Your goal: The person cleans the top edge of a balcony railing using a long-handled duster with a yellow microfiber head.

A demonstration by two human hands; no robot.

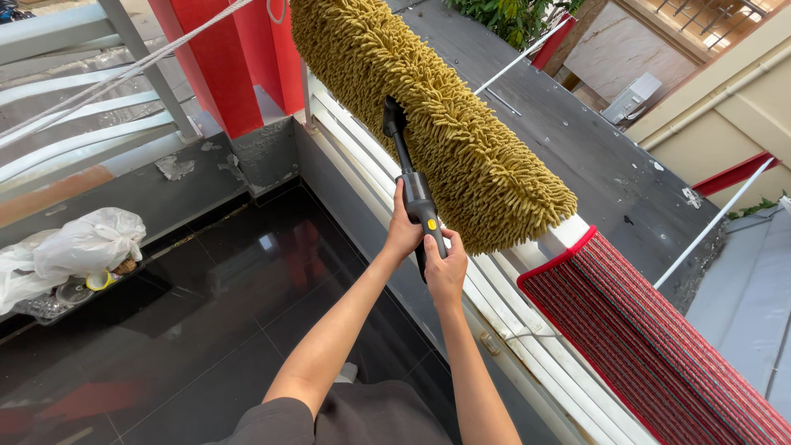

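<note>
The mop (428,115), shaggy and mustard-yellow, is lying over the white railing (494,288), its long axis running from 11 to 4 o'clock. Both hands, left (404,232) and right (446,272), are clenching its black handle (418,198), which is pointing toward 12. A white bag (86,243) is sitting at 9 o'clock.

mop head (428,115) top cut off; handle (418,202) end hidden by hands
</note>
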